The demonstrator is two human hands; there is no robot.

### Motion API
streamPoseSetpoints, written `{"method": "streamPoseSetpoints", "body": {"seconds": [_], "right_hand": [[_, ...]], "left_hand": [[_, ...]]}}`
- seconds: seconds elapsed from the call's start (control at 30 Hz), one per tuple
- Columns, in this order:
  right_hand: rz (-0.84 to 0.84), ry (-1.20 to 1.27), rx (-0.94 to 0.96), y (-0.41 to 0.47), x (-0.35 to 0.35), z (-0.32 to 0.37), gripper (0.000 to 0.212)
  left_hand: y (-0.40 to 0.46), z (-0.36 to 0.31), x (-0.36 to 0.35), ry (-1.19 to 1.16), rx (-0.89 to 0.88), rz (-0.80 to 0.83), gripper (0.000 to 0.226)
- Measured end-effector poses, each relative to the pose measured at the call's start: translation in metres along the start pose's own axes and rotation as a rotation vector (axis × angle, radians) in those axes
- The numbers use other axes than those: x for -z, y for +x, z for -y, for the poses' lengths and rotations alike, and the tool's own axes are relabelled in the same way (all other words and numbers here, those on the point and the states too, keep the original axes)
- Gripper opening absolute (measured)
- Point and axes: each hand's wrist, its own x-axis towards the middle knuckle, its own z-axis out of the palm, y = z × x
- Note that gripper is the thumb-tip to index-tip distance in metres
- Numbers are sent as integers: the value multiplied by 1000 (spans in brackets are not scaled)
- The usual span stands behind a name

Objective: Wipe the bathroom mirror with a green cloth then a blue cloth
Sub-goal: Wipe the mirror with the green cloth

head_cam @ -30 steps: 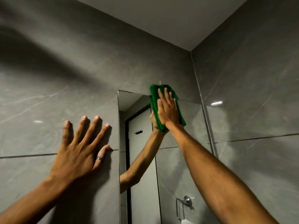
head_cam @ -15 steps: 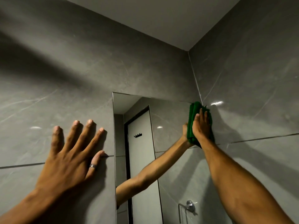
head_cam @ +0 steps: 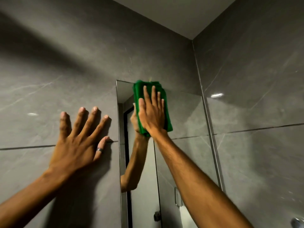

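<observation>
A tall mirror (head_cam: 185, 119) is set into the grey tiled wall. A folded green cloth (head_cam: 139, 93) lies flat against the mirror's top left corner, its top edge overlapping the mirror's upper rim. My right hand (head_cam: 152, 112) presses the cloth to the glass with flat, extended fingers. My left hand (head_cam: 79, 143) rests flat on the wall tile left of the mirror, fingers spread, a ring on one finger, holding nothing. No blue cloth is in view.
The grey side wall (head_cam: 255, 112) meets the mirror's right edge in a corner. The mirror reflects my arm, a door and a towel holder (head_cam: 176, 197). A chrome fitting (head_cam: 297, 222) shows at the bottom right.
My right hand has slid the green cloth from the mirror's top right corner back to its top left. The left hand stays planted on the wall.
</observation>
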Motion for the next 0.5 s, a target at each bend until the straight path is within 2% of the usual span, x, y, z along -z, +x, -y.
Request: {"method": "streamPoseSetpoints", "body": {"seconds": [0.13,0.27,0.37,0.5], "right_hand": [[62,-1,184,-32,-10,44,57],[101,-6,330,-107,-18,39,59],[110,-5,315,-142,-16,13,58],[102,-15,168,-150,-5,-30,59]], "left_hand": [[-7,-3,1,-20,24,-6,75],[-31,-12,-2,-31,15,-43,75],[-56,-21,-4,-38,-9,-17,75],[-89,-32,-5,-51,-81,43,76]]}}
